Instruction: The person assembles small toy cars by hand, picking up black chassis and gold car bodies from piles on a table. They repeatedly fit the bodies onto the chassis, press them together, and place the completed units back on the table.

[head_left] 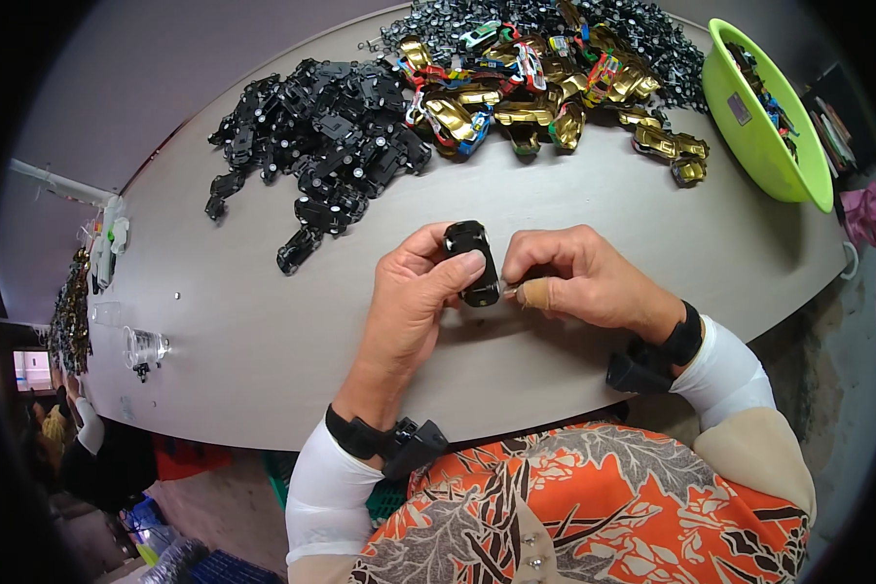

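Note:
My left hand (pixel 409 287) grips a black toy car base (pixel 482 290) upright above the table, with the thumb pressed across its face. Close by its lower right end, my right hand (pixel 594 277) is closed in a pinch, a tan bandage wrapped round the thumb. Between those fingertips is a small part, too tiny to make out. Beyond my hands spreads a heap of black toy car bases (pixel 331 127). Right of that heap lie gold and coloured toy car bodies (pixel 535 88), some showing their gold insides.
Small dark parts (pixel 652 39) are piled at the table's far edge. A lime green basin (pixel 764 146) with toy cars stands at the far right. A clear plastic cup (pixel 146 345) lies at the left, near another heap (pixel 70 311) and a co-worker's arm (pixel 88 423).

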The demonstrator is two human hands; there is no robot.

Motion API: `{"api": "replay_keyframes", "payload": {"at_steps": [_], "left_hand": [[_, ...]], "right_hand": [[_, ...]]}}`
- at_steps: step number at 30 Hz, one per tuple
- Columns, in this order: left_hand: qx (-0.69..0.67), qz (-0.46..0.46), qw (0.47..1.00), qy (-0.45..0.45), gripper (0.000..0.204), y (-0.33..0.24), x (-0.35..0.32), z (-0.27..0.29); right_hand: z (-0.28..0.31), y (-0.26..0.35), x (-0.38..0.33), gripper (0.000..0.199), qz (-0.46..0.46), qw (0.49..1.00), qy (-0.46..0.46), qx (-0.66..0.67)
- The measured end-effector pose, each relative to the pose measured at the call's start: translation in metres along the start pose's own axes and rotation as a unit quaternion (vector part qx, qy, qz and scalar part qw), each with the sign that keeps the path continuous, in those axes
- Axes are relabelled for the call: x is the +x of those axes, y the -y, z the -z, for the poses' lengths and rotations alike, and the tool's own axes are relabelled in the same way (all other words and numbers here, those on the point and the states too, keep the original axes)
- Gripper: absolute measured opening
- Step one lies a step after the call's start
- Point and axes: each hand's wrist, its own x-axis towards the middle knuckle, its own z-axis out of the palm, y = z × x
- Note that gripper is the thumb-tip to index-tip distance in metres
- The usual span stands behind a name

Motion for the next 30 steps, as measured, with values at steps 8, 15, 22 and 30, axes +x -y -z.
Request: {"api": "replay_keyframes", "payload": {"at_steps": [8, 15, 22, 30], "left_hand": [[0.045, 0.032, 0.994, 0.091, 0.022, -0.006, -0.008, -0.008], [0.124, -0.022, 0.985, 0.118, 0.016, -0.004, -0.01, -0.008], [0.181, 0.025, 0.974, 0.135, 0.016, -0.008, -0.016, -0.01], [0.205, 0.026, 0.965, 0.159, 0.017, -0.008, -0.014, -0.008]], "right_hand": [[0.018, 0.008, -0.001, 0.004, 0.076, 0.996, -0.04, 0.025], [0.015, 0.013, -0.005, 0.005, 0.1, 0.995, 0.004, 0.025], [0.014, 0.007, -0.004, 0.007, 0.151, 0.985, 0.03, -0.074], [0.016, 0.004, -0.002, 0.008, 0.126, 0.988, 0.052, -0.076]]}}
